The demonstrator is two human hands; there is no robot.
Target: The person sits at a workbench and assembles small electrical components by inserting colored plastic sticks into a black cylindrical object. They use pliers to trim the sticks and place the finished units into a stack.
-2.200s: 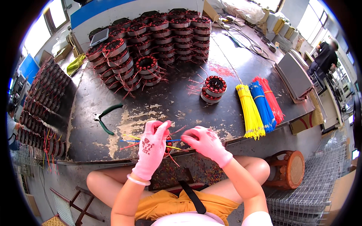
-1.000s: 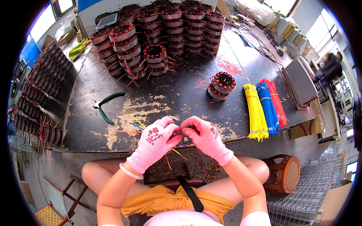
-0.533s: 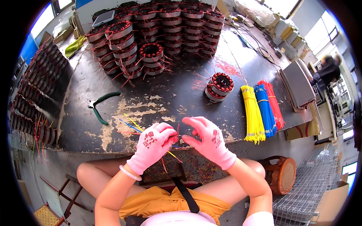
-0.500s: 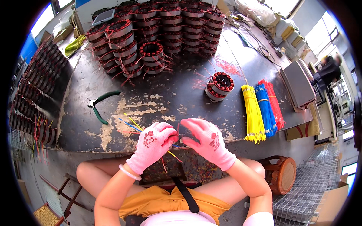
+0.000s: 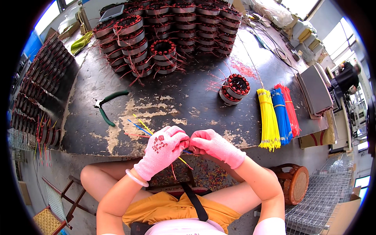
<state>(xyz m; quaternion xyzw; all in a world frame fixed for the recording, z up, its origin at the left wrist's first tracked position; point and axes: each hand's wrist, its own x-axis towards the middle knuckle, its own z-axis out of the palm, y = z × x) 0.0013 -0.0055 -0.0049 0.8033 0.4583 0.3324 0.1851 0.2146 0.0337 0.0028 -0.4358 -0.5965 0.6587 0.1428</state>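
Observation:
My left hand (image 5: 166,147), in a pink glove, is closed around several coloured wires. Their blue (image 5: 138,127), yellow (image 5: 147,128) and red (image 5: 137,135) lengths stick out past its far left side, and yellow and red ends hang below it. Fingertip to fingertip with it, my right hand (image 5: 213,145), also gloved in pink, is closed in a pinch. What lies in that pinch is hidden by the fingers. Both hands are at the table's front edge, above my lap. Green-handled cutting pliers (image 5: 105,106) lie spread to the left.
Wound motor stators (image 5: 162,55) stand in tall stacks at the back, with more at the left (image 5: 37,96). A short stack of stators (image 5: 235,90) sits right of centre. Yellow (image 5: 269,119), blue (image 5: 281,113) and red wire bundles (image 5: 290,107) lie at the right. A wooden stool (image 5: 291,182) stands below.
My right hand's spread fingers have closed into a pinch and come against the left fingertips. The left hand keeps its hold on the wires. The whole view has shifted slightly.

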